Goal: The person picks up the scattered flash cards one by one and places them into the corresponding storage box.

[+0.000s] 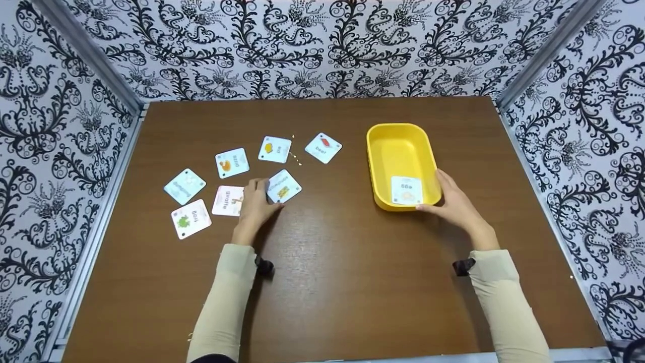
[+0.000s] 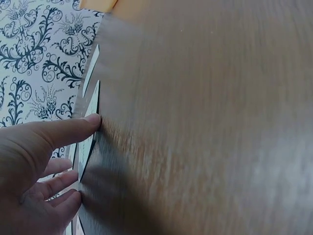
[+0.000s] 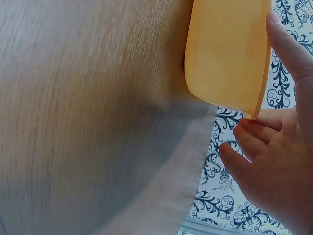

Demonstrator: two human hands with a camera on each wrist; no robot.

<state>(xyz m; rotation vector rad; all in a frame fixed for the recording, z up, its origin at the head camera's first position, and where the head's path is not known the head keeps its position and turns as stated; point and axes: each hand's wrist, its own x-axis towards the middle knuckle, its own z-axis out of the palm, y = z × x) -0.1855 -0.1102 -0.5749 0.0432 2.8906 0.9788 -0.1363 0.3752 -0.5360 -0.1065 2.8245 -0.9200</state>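
My left hand [image 1: 256, 206] is low over the table, thumb and fingers at two edges of a pale blue card [image 1: 285, 186] with a yellow-brown picture. In the left wrist view the thumb [image 2: 73, 129] touches that card's edge, and the other fingers bend in beside it. My right hand [image 1: 456, 206] holds the near right corner of a yellow plastic tub [image 1: 401, 156], thumb at the near rim and fingers along the right side. An egg card [image 1: 406, 189] lies inside the tub's near end. In the right wrist view the fingertips are right at the rim.
Partly behind my left hand lies a giraffe card [image 1: 227, 200]. Around it are a frog card [image 1: 191, 219], a light blue card [image 1: 185, 186], an orange-picture card [image 1: 232, 163], a yellow-picture card [image 1: 275, 149] and a red-picture card [image 1: 323, 147]. Patterned walls [image 1: 302, 50] border the brown table [image 1: 342, 282].
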